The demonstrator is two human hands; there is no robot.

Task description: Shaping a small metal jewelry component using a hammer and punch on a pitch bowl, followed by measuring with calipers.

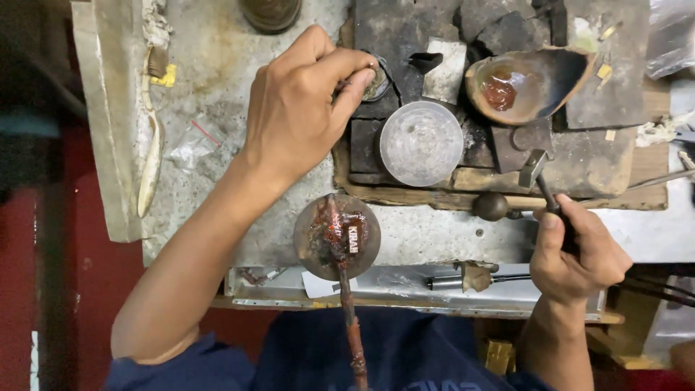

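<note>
**A small ring pinched on the block, a hammer held ready**

The left hand (304, 108) is seen closed in a pinch: thumb and forefinger are pressed together on a small metal ring (376, 81), which is held against the dark block (405, 43) just under the fingertips. The ring is judged to be light, stiff and smooth, so it is likely to slip or flick away unless it is gripped by its rim, as it is here, and kept pressed to the block. Little of it shows beyond the fingers.

The right hand (575, 253) is wrapped around the dark handle of a small hammer (536, 156), the thumb laid along the shaft. The hammer is taken well down the handle, with the metal head pointing away from the hand, towards the block. It is judged stiff and head-heavy for its size.

Just beside the left hand, on its thumb side, a round clear glass disc (421, 143) lies on the block; it is judged fragile. Beyond the hammer head a shell-like dish (525, 83) with a red residue is set. Nearer the body, between the two hands, a round metal plate on a stick (337, 235), coated in reddish wax or resin, is seen leaning out over the edge of the speckled worktop (217, 80). A pale bone-like tool (150, 163) lies well apart on the far side of the left wrist.
</note>
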